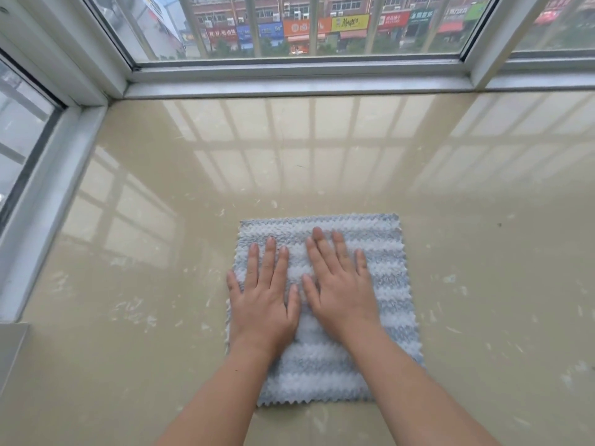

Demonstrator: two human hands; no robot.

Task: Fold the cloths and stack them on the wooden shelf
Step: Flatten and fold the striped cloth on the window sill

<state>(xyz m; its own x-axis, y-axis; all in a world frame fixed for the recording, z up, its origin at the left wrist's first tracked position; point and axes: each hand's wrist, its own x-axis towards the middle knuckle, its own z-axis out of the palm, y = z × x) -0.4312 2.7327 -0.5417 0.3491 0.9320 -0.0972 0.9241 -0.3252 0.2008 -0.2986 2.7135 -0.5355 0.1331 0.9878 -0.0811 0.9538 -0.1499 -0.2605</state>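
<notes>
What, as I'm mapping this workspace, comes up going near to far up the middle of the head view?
Striped cloth → bare ledge → window frame → shop signs outside. The left hand and right hand rest on the cloth, so unplaced.

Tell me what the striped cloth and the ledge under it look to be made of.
The striped cloth is likely plush microfibre or fleece with a matte finish: it has fuzzy wavy ridges and a zigzag-cut edge. The ledge is probably polished stone or glazed tile, beige and glossy: it mirrors the window frame.
</notes>
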